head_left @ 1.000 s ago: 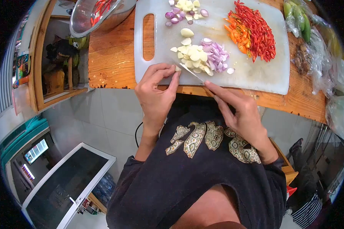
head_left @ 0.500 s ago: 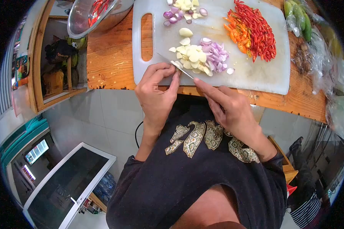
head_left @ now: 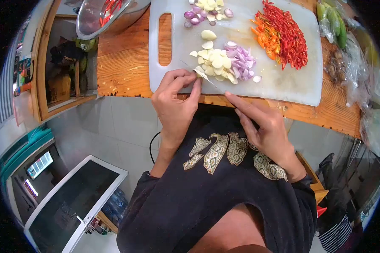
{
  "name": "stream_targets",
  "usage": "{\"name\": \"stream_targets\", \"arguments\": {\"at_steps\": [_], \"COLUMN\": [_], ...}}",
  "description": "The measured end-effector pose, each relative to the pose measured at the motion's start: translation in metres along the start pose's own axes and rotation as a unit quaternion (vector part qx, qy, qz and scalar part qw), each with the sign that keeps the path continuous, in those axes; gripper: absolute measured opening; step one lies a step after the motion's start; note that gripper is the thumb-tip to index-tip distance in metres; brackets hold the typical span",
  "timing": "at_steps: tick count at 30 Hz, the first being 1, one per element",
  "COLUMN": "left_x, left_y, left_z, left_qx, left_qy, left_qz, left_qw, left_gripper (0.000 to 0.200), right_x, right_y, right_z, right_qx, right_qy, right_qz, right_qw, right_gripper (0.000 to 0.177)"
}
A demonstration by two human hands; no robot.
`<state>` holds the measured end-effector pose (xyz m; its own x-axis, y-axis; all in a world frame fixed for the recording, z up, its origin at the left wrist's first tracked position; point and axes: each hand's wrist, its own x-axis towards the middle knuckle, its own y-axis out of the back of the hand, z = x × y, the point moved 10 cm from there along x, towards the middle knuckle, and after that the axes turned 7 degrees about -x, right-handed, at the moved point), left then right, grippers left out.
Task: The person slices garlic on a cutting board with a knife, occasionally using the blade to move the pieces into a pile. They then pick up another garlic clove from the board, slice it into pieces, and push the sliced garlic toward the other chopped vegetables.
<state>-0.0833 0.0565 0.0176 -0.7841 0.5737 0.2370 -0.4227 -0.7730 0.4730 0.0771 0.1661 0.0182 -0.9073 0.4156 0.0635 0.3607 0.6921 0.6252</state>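
Note:
My left hand pinches a pale garlic clove between thumb and fingers at the near edge of the white cutting board. A thin-bladed knife is gripped in my right hand, index finger stretched along it. Its blade slants up and left against the clove; the handle is mostly hidden by the hand. Just beyond the clove lies a pile of sliced garlic, touching sliced shallots. One whole clove sits above that pile.
Chopped red chillies and orange chillies cover the board's right part. Whole shallots lie at the far side. A metal bowl with red chillies stands left on the wooden table. Plastic bags and green vegetables crowd the right.
My right hand has drawn slightly right and toward me with the knife, whose blade now lies flatter to view. My left hand keeps its pinch. The whole view has shifted a little.

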Motion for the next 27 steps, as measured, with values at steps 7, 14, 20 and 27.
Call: {"name": "stream_targets", "arguments": {"at_steps": [7, 14, 20, 27], "left_x": [0.001, 0.000, -0.001, 0.000], "left_y": [-0.001, -0.001, -0.001, 0.000], "left_z": [0.001, 0.000, 0.000, 0.001], "left_qx": [-0.006, -0.005, -0.004, -0.004], "left_qy": [-0.012, -0.010, -0.013, -0.017], "left_qz": [0.006, 0.013, 0.010, 0.011], "left_qw": [1.000, 1.000, 1.000, 1.000], "left_gripper": [0.015, 0.014, 0.014, 0.014], "right_x": [0.013, 0.015, 0.009, 0.011], "right_y": [-0.010, -0.006, 0.002, -0.006], "right_z": [-0.002, 0.008, 0.001, -0.002], "right_qx": [-0.013, 0.066, 0.052, 0.008], "right_qy": [0.016, -0.009, 0.004, 0.017], "right_qz": [0.009, 0.042, 0.025, 0.009], "right_qw": [1.000, 0.997, 0.998, 1.000], "right_gripper": [0.050, 0.045, 0.045, 0.049]}}
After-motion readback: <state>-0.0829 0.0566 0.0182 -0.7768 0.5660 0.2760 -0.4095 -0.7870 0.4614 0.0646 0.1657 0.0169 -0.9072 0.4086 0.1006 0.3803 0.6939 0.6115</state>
